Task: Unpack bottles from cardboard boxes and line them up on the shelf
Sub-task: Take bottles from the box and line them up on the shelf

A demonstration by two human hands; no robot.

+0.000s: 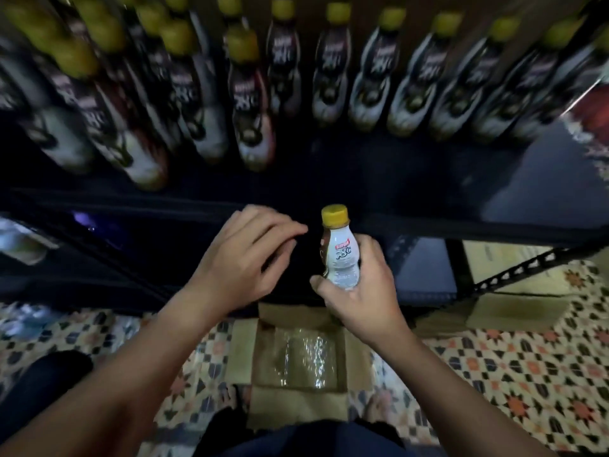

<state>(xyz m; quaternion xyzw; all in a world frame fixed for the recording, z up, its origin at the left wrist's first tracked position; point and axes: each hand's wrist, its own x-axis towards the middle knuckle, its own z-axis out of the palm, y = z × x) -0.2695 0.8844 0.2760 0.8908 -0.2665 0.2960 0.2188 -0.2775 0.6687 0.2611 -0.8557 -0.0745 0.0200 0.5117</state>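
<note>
My right hand (pixel 359 291) grips a small white bottle (pixel 339 252) with a yellow cap, upright, in front of the dark shelf's (pixel 379 173) front edge. Just left of the bottle, my left hand (pixel 244 255) hovers with loosely curled fingers and holds nothing. Several matching yellow-capped bottles (pixel 250 103) stand in rows on the shelf, more of them at the left than at the right. Below my hands, an open cardboard box (pixel 296 404) sits on the floor with only crumpled clear plastic wrap (pixel 306 357) showing inside.
A lower shelf and a perforated metal upright (pixel 527 268) lie under the front edge at the right. More flattened cardboard (pixel 514 311) rests on the patterned tile floor (pixel 527 374) at the right. My bare feet flank the box's near side.
</note>
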